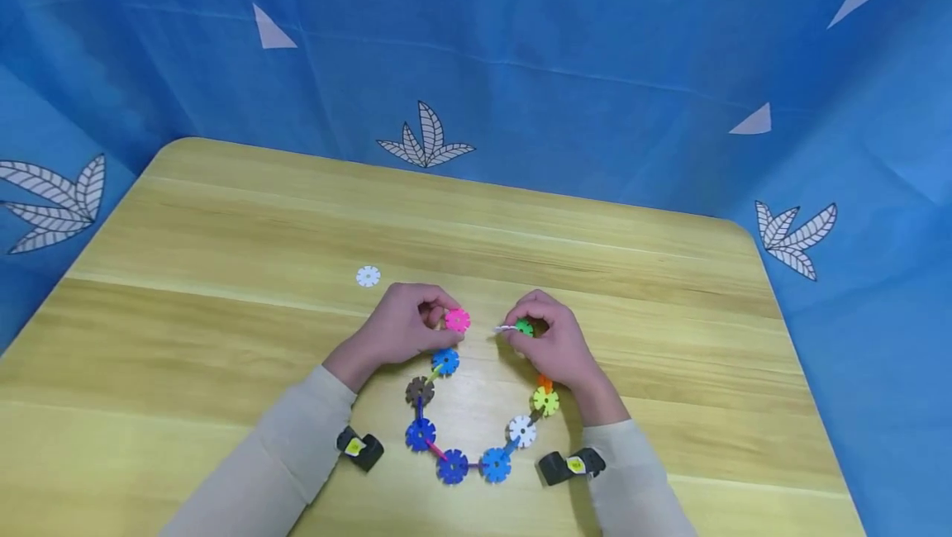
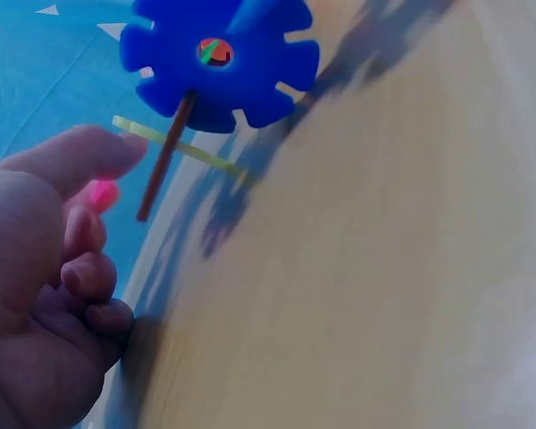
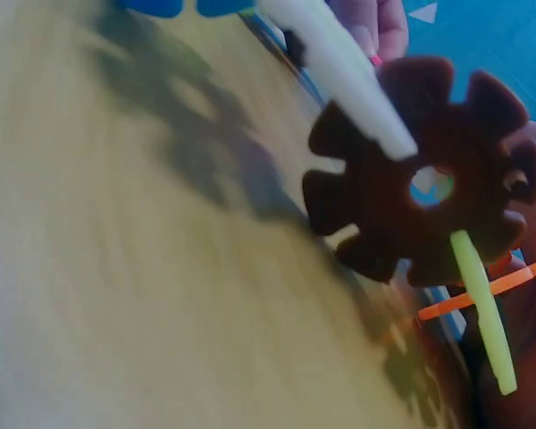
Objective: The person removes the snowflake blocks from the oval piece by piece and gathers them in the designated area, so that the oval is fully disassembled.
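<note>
A chain of notched plastic snowflake discs hangs in a U between the two hands. In the head view my left hand [image 1: 412, 322] pinches a pink disc [image 1: 457, 320] at the chain's left end. My right hand [image 1: 550, 335] pinches the other end, where a white disc [image 1: 503, 328], seen edge-on, sits by a green disc [image 1: 525, 327]. The two ends are apart. Between them run several discs, among them a dark blue disc [image 1: 452, 467]. In the right wrist view a brown disc [image 3: 375, 197] partly hides the right hand.
A loose white disc [image 1: 368, 276] lies on the wooden table [image 1: 223, 223] beyond the left hand. Blue patterned cloth [image 1: 521, 66] hangs behind the table's far edge. Black straps with cameras [image 1: 360, 448] are on both wrists.
</note>
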Tool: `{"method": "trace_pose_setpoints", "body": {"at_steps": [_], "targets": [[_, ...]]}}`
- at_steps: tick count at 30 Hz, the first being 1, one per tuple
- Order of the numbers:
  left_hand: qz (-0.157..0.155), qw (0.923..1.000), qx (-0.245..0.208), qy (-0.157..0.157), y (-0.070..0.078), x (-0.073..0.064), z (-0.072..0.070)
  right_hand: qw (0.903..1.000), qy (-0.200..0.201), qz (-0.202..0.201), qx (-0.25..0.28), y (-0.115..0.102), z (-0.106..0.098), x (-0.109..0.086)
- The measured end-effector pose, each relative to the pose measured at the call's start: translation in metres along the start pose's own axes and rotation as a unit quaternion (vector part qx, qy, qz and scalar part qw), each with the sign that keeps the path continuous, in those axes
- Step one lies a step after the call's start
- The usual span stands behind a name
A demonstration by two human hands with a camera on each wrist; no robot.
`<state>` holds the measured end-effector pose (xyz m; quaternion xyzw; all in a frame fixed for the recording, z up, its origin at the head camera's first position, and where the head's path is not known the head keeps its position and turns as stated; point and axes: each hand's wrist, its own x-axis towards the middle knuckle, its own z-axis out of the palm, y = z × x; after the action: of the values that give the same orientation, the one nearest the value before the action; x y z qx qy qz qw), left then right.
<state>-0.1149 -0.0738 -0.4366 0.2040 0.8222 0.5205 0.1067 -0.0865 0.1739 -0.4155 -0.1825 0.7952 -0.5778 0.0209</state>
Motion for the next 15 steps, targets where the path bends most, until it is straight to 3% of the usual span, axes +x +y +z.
{"method": "trace_pose_setpoints", "body": {"at_steps": [15], "targets": [[-0.003,0.9993,0.02,0.032,0.0032,0.0013,0.0031,0.9991,0.017,-0.038,0.007,0.0037,-0.0034,-0.0011]]}}
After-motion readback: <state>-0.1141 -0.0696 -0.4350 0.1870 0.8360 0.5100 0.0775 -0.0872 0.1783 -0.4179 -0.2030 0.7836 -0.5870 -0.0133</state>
